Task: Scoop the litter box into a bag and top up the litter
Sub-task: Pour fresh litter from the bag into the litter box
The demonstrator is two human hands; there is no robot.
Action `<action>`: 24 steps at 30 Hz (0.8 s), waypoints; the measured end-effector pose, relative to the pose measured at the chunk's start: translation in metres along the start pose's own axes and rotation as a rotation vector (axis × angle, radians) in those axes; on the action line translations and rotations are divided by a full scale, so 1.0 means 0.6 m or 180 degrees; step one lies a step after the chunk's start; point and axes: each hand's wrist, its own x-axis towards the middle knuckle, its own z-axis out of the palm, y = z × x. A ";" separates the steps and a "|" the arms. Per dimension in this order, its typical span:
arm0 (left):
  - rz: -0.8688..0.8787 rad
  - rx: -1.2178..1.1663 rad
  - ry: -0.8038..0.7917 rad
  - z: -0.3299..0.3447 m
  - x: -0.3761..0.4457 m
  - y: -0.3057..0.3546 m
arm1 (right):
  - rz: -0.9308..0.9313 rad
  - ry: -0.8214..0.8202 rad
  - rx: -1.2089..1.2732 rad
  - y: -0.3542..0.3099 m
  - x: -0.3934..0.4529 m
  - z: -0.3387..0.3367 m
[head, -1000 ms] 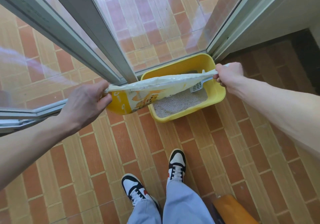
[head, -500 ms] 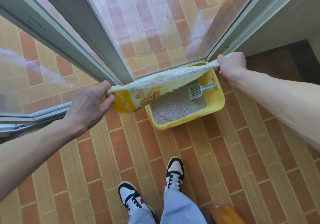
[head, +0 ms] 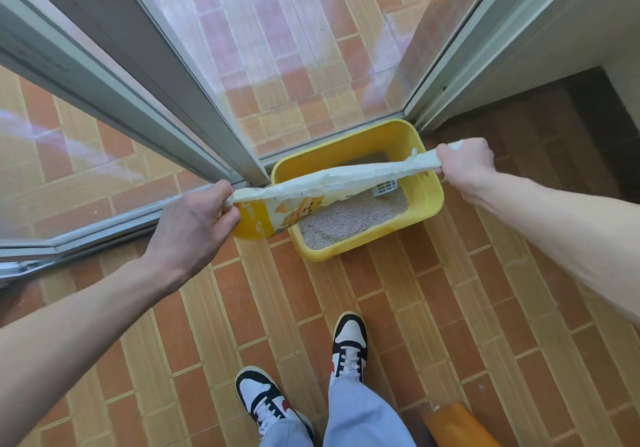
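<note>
A yellow litter box (head: 427, 201) with grey-beige litter (head: 349, 218) stands on the tiled floor against the glass door. A white and yellow litter bag (head: 311, 187) with a cartoon cat hangs stretched flat above the box's left half. My left hand (head: 194, 225) grips the bag's left corner. My right hand (head: 465, 162) grips its right corner over the box's far right rim. A white scoop (head: 386, 188) lies in the litter, partly hidden behind the bag.
Sliding glass doors with grey metal frames (head: 221, 142) rise just behind the box. My two sneakers (head: 349, 342) stand on the brick-patterned tiles in front of it. An orange object (head: 457, 426) sits at the bottom right.
The bag and both hands have dropped lower over the box, and its top edge hides the scoop's handle again. My hold on both corners is unchanged.
</note>
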 end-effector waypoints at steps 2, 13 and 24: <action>0.0048 0.0013 -0.0010 0.000 -0.008 -0.003 | 0.0026 -0.0067 -0.0065 0.011 -0.008 0.003; -0.0297 0.0007 -0.0116 0.001 -0.135 -0.048 | 0.0033 -0.0359 -0.0313 -0.006 -0.070 0.063; -0.0485 0.0068 -0.0175 -0.039 -0.222 -0.095 | -0.0321 -0.0667 -0.0441 -0.065 -0.136 0.126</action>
